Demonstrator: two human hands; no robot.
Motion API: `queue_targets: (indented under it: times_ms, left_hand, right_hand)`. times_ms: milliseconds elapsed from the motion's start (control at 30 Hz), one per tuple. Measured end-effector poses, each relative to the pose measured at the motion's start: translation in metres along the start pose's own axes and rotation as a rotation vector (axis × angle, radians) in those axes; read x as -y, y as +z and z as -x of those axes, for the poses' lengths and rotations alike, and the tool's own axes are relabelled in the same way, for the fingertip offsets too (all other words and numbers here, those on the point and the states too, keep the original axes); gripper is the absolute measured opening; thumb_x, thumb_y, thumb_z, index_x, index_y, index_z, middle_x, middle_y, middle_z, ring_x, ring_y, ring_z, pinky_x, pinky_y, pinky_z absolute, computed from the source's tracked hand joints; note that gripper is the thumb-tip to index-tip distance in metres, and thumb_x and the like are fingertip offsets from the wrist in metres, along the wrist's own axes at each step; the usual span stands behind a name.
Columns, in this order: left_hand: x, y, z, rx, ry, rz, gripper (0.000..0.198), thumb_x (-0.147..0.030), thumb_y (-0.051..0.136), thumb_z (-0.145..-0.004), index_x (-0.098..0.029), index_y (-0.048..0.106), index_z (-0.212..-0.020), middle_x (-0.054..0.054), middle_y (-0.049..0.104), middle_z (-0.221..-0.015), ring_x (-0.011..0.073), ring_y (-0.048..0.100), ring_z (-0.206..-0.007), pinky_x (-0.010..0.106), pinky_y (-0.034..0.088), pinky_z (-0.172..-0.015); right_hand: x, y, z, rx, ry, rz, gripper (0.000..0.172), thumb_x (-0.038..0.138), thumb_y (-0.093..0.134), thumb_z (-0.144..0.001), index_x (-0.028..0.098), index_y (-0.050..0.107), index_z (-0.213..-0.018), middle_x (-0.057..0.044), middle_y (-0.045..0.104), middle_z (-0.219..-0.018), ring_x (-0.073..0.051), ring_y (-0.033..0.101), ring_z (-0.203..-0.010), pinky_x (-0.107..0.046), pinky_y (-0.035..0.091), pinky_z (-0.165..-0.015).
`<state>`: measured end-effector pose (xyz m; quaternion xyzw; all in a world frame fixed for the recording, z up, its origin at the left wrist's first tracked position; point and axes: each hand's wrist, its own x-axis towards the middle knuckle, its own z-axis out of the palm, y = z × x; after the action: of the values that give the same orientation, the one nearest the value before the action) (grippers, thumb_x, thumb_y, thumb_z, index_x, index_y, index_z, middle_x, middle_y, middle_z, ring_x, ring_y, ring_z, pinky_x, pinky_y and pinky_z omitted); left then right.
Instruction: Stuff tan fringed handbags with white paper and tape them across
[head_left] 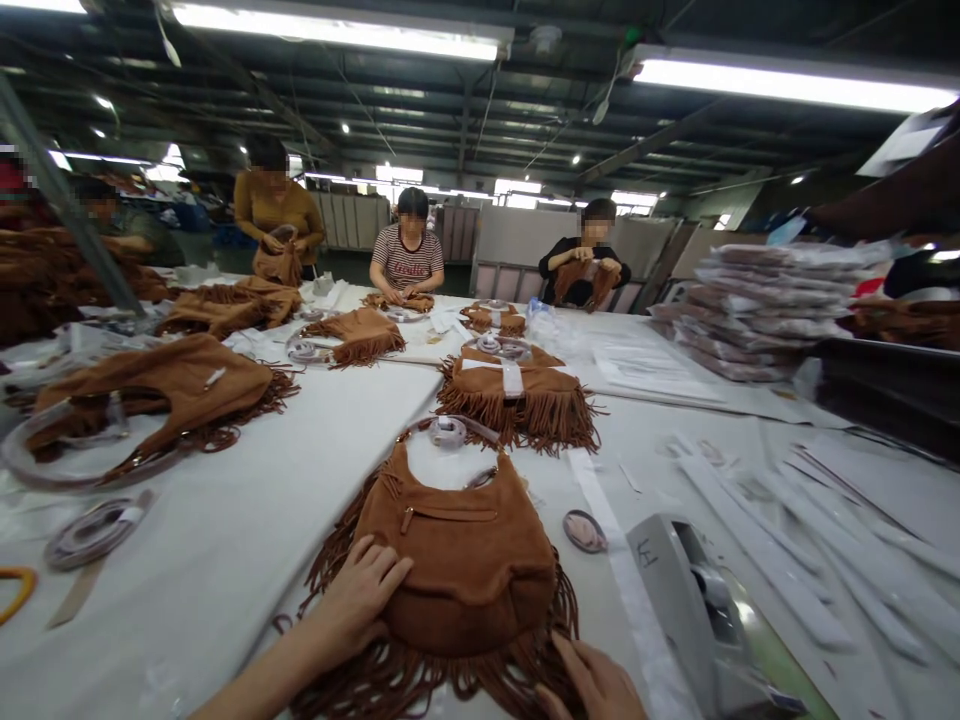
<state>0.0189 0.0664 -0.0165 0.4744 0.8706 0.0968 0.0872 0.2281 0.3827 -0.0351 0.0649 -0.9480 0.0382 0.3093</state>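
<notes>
My left hand (361,595) rests on the bag (457,555), fingers extended, toward the worktop's (637,440) near edge. My right hand (598,682) meets the fringe (568,598); I cannot tell its grip.

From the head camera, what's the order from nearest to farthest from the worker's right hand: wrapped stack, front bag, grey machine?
1. Front bag: right beside the right hand, its fringe at the fingertips.
2. Grey machine: just off to the hand's right.
3. Wrapped stack: well beyond both, back and to the right.
</notes>
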Motion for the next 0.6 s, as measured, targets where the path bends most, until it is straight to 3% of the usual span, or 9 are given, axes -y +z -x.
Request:
queue_targets:
  times_ms: [100, 200, 300, 400, 467, 600]
  left_hand:
    - [-0.005, -0.009, -0.007, 0.027, 0.034, -0.059, 0.071, -0.022, 0.069, -0.068, -0.023, 0.038, -0.132, 0.010, 0.052, -0.121, 0.0310, 0.045, -0.112, 0.051, 0.026, -0.104]
    - [-0.007, -0.024, -0.015, 0.036, 0.081, -0.135, 0.048, -0.015, 0.057, -0.076, -0.021, 0.046, -0.122, 0.010, 0.055, -0.111, 0.0293, 0.049, -0.102, 0.047, 0.035, -0.092]
    - [0.000, -0.042, -0.020, 0.049, 0.147, -0.175, 0.030, -0.008, 0.043, -0.082, -0.022, 0.052, -0.107, 0.008, 0.057, -0.100, 0.0254, 0.051, -0.092, 0.042, 0.037, -0.083]
    - [0.011, -0.058, -0.018, 0.096, 0.133, -0.151, 0.021, -0.012, 0.047, -0.083, -0.023, 0.054, -0.100, 0.007, 0.058, -0.098, 0.0247, 0.051, -0.091, 0.040, 0.037, -0.082]
    - [0.013, -0.062, -0.013, 0.104, 0.088, -0.097, 0.032, -0.023, 0.061, -0.080, -0.025, 0.053, -0.110, 0.007, 0.059, -0.105, 0.0269, 0.051, -0.098, 0.043, 0.035, -0.089]
    - [-0.010, -0.048, -0.003, -0.009, 0.006, 0.046, 0.085, -0.049, 0.077, -0.065, -0.030, 0.035, -0.136, 0.009, 0.050, -0.129, 0.0324, 0.045, -0.116, 0.052, 0.023, -0.106]
  right_hand:
    - [0.008, -0.004, -0.031, 0.030, 0.002, 0.029, 0.068, 0.046, 0.065, -0.078, 0.017, 0.043, -0.136, -0.014, 0.061, -0.119, -0.028, 0.058, -0.108, -0.040, 0.048, -0.089]
    - [0.015, 0.005, -0.064, 0.160, -0.095, 0.036, 0.085, 0.050, 0.070, -0.071, 0.019, 0.035, -0.142, -0.014, 0.048, -0.139, -0.034, 0.043, -0.127, -0.052, 0.035, -0.103]
    - [0.020, 0.018, -0.087, 0.267, -0.128, 0.014, 0.092, 0.050, 0.074, -0.066, 0.022, 0.033, -0.143, -0.013, 0.044, -0.142, -0.036, 0.035, -0.133, -0.060, 0.024, -0.107]
    - [0.024, 0.026, -0.096, 0.300, -0.118, -0.042, 0.089, 0.046, 0.076, -0.064, 0.024, 0.036, -0.141, -0.013, 0.046, -0.139, -0.036, 0.033, -0.134, -0.063, 0.020, -0.109]
    - [0.027, 0.027, -0.096, 0.299, -0.105, -0.071, 0.085, 0.045, 0.075, -0.064, 0.025, 0.040, -0.138, -0.013, 0.045, -0.139, -0.036, 0.034, -0.133, -0.064, 0.020, -0.109]
    - [0.037, 0.030, -0.093, 0.288, -0.090, -0.090, 0.082, 0.047, 0.076, -0.061, 0.025, 0.045, -0.134, -0.014, 0.046, -0.135, -0.037, 0.039, -0.127, -0.065, 0.019, -0.109]
